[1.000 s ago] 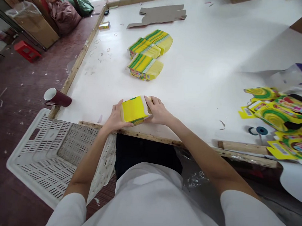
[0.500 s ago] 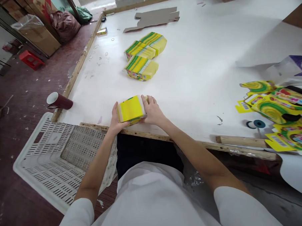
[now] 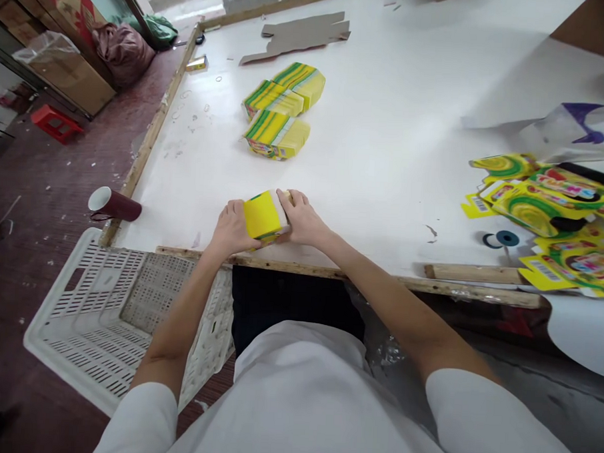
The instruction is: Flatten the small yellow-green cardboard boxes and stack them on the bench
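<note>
A small yellow stack of flat cartons (image 3: 263, 215) sits near the front edge of the white table (image 3: 386, 137). My left hand (image 3: 232, 227) is curled around its left side and my right hand (image 3: 302, 220) presses its right side, so both grip it. Farther back lie three more yellow-green bundles of the same cartons (image 3: 282, 105).
Loose printed yellow-green carton blanks (image 3: 547, 210) are spread at the right. A dark red mug (image 3: 113, 205) lies at the table's left corner. A white plastic crate (image 3: 113, 312) stands on the floor at my left. Grey cardboard (image 3: 300, 34) lies at the back.
My left hand has slid further over the stack, covering more of its left part. The stack stays in about the same place.
</note>
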`<state>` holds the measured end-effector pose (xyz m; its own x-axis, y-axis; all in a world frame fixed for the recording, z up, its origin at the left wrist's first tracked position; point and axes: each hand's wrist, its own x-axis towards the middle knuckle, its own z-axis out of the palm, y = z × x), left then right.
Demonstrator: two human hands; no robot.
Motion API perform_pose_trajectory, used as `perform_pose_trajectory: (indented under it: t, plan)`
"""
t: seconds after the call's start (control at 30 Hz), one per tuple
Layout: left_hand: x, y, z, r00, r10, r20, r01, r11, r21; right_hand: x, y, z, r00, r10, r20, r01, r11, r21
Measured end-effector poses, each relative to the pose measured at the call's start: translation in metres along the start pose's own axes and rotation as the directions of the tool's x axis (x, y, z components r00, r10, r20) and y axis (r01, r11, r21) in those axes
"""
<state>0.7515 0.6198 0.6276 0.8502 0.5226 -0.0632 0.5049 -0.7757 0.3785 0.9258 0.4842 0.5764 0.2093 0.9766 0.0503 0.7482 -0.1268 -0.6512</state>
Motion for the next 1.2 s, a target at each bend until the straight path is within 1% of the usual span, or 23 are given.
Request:
perform_pose_trajectory:
  t: [0.1,0.17,0.27,0.33,0.47,0.53,0.6,0.73,0.8,0.87,0.93,1.07,1.2]
  plan:
    - [0.0,0.001,0.0,0.999,-0.036,0.005,0.036,0.998,0.051,-0.012,0.003,-0.01,1.0,-0.004,-0.013,0.003,1.0,-0.011]
    - [-0.001,0.001,0.001,0.999,-0.043,-0.012,0.043,0.997,0.059,-0.029,0.005,-0.02,0.998,0.003,-0.07,-0.004,1.0,-0.01]
    - [-0.003,0.0,0.003,0.998,-0.032,-0.05,0.032,0.999,0.014,-0.056,0.003,-0.032,0.99,0.001,-0.138,-0.004,1.0,-0.021]
    - [-0.003,0.0,0.004,0.998,-0.034,-0.061,0.034,0.999,-0.005,-0.07,0.0,-0.035,0.991,-0.009,-0.135,0.004,0.999,-0.038]
    - [-0.003,0.002,0.002,0.998,-0.061,-0.027,0.061,0.998,0.026,-0.075,-0.005,-0.028,0.994,-0.012,-0.107,0.004,0.997,-0.077]
    - [-0.003,0.005,-0.001,0.998,-0.061,-0.02,0.062,0.997,0.052,-0.072,-0.005,-0.021,0.991,-0.019,-0.134,0.004,0.994,-0.112]
    - [-0.004,0.008,-0.003,0.998,-0.063,-0.001,0.063,0.993,0.096,-0.07,-0.002,-0.015,0.98,-0.051,-0.194,0.018,0.985,-0.171]
    - [-0.004,0.013,-0.007,0.994,-0.098,0.044,0.089,0.981,0.173,-0.074,0.001,-0.007,0.93,-0.178,-0.322,0.075,0.949,-0.308]
    - [-0.005,0.015,-0.008,0.993,-0.105,0.044,0.096,0.978,0.183,-0.076,0.0,-0.005,0.899,-0.239,-0.367,0.1,0.928,-0.359]
    - [-0.005,0.016,-0.009,0.993,-0.108,0.044,0.098,0.977,0.187,-0.077,-0.002,-0.004,0.879,-0.265,-0.396,0.105,0.918,-0.382]
    - [-0.004,0.018,-0.01,0.992,-0.119,0.051,0.107,0.975,0.193,-0.076,-0.004,-0.004,0.882,-0.244,-0.404,0.09,0.927,-0.364]
    - [-0.004,0.019,-0.01,0.989,-0.135,0.064,0.12,0.972,0.202,-0.066,-0.007,-0.004,0.92,-0.143,-0.364,0.032,0.956,-0.293]
    - [-0.004,0.016,-0.008,0.991,-0.123,0.049,0.112,0.975,0.194,-0.054,-0.015,-0.003,0.959,0.023,-0.284,-0.084,0.976,-0.202]
